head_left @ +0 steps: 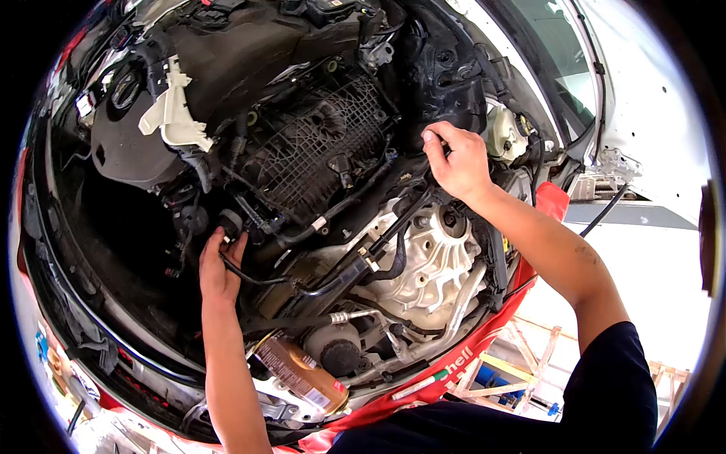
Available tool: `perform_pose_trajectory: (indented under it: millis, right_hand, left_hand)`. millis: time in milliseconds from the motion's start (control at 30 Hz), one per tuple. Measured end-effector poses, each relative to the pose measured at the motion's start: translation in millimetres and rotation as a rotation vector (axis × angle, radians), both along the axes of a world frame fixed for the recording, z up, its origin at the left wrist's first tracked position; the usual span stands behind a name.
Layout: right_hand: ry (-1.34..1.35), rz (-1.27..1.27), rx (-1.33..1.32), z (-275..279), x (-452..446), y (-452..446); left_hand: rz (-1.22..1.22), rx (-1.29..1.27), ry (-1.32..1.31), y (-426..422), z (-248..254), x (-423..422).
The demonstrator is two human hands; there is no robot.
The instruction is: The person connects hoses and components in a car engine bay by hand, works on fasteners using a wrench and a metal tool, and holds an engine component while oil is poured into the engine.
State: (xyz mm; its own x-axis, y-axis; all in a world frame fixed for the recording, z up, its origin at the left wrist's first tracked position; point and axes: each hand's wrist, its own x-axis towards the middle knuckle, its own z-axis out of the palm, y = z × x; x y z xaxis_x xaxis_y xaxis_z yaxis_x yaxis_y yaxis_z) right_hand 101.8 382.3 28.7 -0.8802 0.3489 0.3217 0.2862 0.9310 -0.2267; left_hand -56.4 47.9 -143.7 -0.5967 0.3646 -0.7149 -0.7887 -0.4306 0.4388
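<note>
My left hand (218, 266) reaches into the engine bay, its thumb and fingers closed round a dark, rounded fitting (230, 224). A thin black hose (261, 281) runs from beside these fingers toward a black pipe rail. My right hand (460, 160) is higher up on the right, fingers curled down over dark parts beside a pale fluid reservoir (505, 135). What lies under its fingers is hidden. Between the hands sits a black ribbed plastic engine part (318, 144). Below it shows a silver cast-metal housing (423, 261).
A brown spray can (299, 371) lies at the front of the bay, next to a black round cap (340, 356). A red fender cover (454, 371) drapes the near edge. A cream plastic bracket (178, 113) rests at upper left. The windshield (560, 60) is at upper right.
</note>
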Motion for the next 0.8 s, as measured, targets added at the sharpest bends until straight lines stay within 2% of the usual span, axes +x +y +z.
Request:
perform_pose_trajectory:
  millis: [200, 367, 567, 667, 800]
  right_hand:
    - [-0.005, -0.042, -0.068, -4, 0, 4]
    - [-0.041, -0.059, -0.018, 0, -1, 2]
    - [-0.069, -0.071, -0.028, -2, -3, 4]
    - [-0.07, -0.075, -0.031, -1, -2, 3]
    - [-0.104, -0.112, -0.061, -1, -3, 2]
  left_hand:
    - [-0.035, 0.009, 0.051, 0, 7, 2]
    - [-0.052, -0.019, 0.041, 2, 12, 3]
    - [-0.089, -0.019, 0.115, -1, 4, 4]
    - [-0.085, 0.007, 0.068, -3, -4, 3]
    - [-0.13, -0.029, 0.107, 1, 15, 4]
